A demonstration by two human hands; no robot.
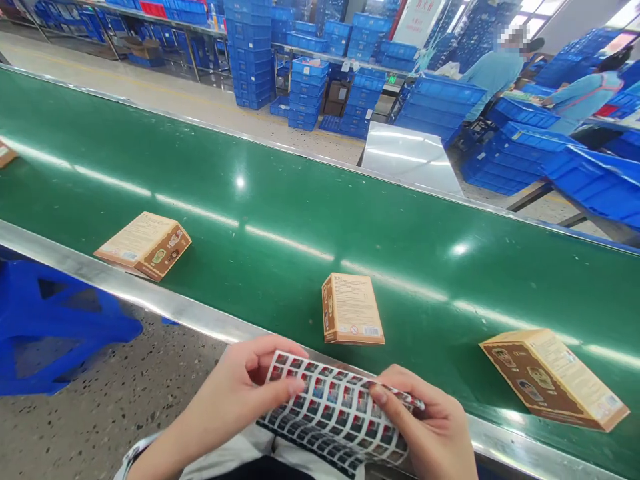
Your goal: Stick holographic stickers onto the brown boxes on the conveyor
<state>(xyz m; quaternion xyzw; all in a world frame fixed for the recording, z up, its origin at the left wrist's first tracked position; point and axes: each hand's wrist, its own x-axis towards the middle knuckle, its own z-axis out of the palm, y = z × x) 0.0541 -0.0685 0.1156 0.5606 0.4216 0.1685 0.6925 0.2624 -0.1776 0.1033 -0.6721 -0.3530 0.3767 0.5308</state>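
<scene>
A curved sheet of small stickers (333, 403), printed in a grid of dark and red pictures with white borders, is held over my lap at the belt's near edge. My left hand (240, 387) pinches its left end, thumb on the printed face. At the other end my right hand (425, 417) grips the sheet with the thumb on top, where the edge is bent over. Just beyond the sheet, a brown and cream box (354, 308) lies on the green conveyor belt (280, 200). Neither hand touches that box.
Similar boxes lie on the belt, one to the left (145, 245) and one to the right (555, 377). A metal rail (210, 320) edges the belt. At lower left stands a blue plastic stool (60, 327). Blue crates (250, 53) and two people in light blue are across the belt.
</scene>
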